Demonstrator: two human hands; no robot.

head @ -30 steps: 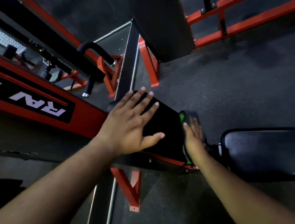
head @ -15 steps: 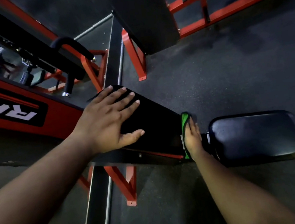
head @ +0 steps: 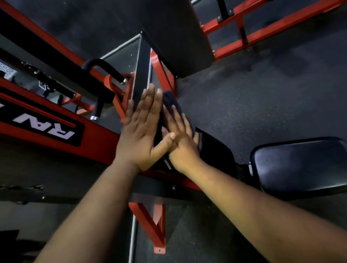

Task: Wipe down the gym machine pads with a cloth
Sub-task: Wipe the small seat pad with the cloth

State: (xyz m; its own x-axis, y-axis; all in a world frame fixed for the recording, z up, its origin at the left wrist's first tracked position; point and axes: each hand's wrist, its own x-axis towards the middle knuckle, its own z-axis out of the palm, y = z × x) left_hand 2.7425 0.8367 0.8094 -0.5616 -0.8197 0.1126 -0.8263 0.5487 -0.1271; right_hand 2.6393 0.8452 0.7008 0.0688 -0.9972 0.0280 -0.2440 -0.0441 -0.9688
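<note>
Two hands are laid side by side on the slanted back pad [head: 211,148]. Straight, close-set fingers are kept by the left hand [head: 141,133]; the dark cloth [head: 169,100] is pressed flat under the right hand [head: 182,139]. At four o'clock, the seat pad [head: 303,165] is seen.

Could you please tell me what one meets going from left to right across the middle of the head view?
Red banner with white letters → left hand → right hand on the dark cloth → angled back pad → flat seat pad.
</note>
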